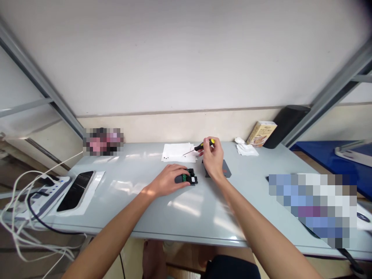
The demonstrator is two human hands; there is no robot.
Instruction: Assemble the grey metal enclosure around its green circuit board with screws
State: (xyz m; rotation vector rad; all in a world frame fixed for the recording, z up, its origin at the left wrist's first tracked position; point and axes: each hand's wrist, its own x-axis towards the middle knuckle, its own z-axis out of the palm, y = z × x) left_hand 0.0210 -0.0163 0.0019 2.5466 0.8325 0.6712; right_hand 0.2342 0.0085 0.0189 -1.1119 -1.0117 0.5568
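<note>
My left hand (171, 180) is wrapped round a small black device with a green circuit board (185, 178) showing, down on the grey table. In my right hand (213, 157) is a screwdriver (201, 147) with a black and yellow handle, its thin shaft slanting down to the left. The screwdriver's tip is over a white sheet of paper (176, 149). A few tiny dark bits, possibly screws, lie on that paper. Beneath my right hand, partly hidden by it, sits a flat dark grey piece (225, 169).
A phone (77, 190) and a white power strip (43, 197) with tangled cables lie at the left. Crumpled tissues (247, 149), a yellow box (261, 133) and a black cylinder (286, 126) stand back right. Blurred-out items (103, 141) occupy the back left; others (314, 209) lie right.
</note>
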